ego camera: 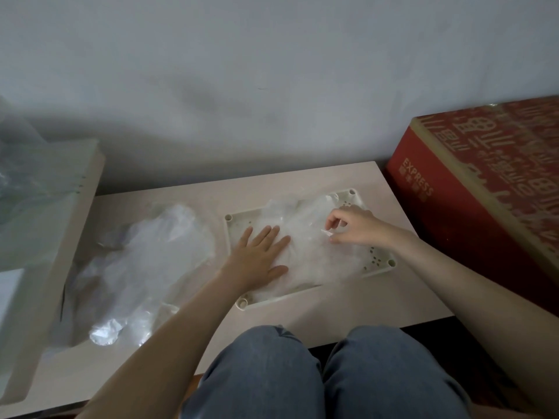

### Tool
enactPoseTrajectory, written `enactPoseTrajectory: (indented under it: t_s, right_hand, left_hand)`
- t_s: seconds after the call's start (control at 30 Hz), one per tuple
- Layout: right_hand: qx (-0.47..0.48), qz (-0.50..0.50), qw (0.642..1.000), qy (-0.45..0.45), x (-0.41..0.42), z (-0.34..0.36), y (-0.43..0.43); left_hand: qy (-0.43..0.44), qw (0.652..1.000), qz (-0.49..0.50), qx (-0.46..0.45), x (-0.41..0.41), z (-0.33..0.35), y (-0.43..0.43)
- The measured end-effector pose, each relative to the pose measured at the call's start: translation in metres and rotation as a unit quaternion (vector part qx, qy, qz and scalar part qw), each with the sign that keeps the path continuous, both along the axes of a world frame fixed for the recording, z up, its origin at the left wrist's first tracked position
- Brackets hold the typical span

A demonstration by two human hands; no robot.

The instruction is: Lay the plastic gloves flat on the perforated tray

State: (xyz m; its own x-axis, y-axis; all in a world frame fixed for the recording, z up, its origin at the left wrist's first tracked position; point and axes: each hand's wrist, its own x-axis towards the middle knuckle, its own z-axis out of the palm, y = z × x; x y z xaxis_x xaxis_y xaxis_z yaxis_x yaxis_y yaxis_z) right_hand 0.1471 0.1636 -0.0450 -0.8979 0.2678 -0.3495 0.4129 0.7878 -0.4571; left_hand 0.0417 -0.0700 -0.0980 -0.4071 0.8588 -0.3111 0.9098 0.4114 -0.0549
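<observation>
gloves (308, 261) under left fingers (270, 234), pinched by right fingers (331, 220)

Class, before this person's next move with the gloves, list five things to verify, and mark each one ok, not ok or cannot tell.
1. Tray lies flat on the table: ok.
2. Left hand presses the gloves down, fingers straight: ok.
3. Right hand pinches a bit of the plastic: ok.
4. Gloves smooth all over: not ok, crumpled at the far side.
5. Gloves inside the tray's rim: cannot tell.
6. Pile of more gloves left of the tray: ok.
</observation>
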Motion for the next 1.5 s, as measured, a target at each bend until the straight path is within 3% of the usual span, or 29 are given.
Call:
enactPoseTrajectory:
  t_s: [0.37, 0.47, 0.57, 0.67, 0.83, 1.17, 1.33, 1.5]
  right_hand:
    - [0.051, 0.009, 0.998, -0.035, 0.014, -0.010, 0.008]
    - [-0.046, -0.035, 0.998, -0.001, 0.016, -0.005, 0.010]
    - [-0.196, -0.103, 0.973, 0.062, 0.017, 0.008, 0.005]
    - [-0.301, -0.103, 0.947, 0.033, 0.014, 0.013, -0.002]
    - [-0.167, -0.013, 0.981, -0.098, 0.004, 0.004, -0.024]
    - [-0.152, -0.006, 0.981, -0.121, -0.003, -0.004, -0.030]
    - [-0.108, 0.051, 0.982, -0.147, 0.000, -0.004, -0.038]
    - [-0.093, 0.031, 0.991, -0.091, -0.001, -0.003, -0.041]
  left_hand:
    - [-0.002, 0.998, 0.060, 0.025, 0.006, -0.005, 0.005]
    - [0.006, 0.997, 0.067, 0.028, 0.008, -0.002, 0.008]
    - [-0.003, 0.997, 0.071, 0.027, 0.007, -0.001, 0.008]
    - [-0.024, 0.997, 0.075, 0.018, 0.006, -0.003, 0.008]
    - [-0.029, 0.996, 0.084, 0.011, 0.006, -0.004, 0.009]
    - [-0.034, 0.995, 0.091, 0.000, 0.006, -0.003, 0.011]
    - [-0.046, 0.994, 0.095, 0.001, 0.005, -0.004, 0.013]
    - [-0.050, 0.995, 0.089, 0.012, 0.003, -0.003, 0.011]
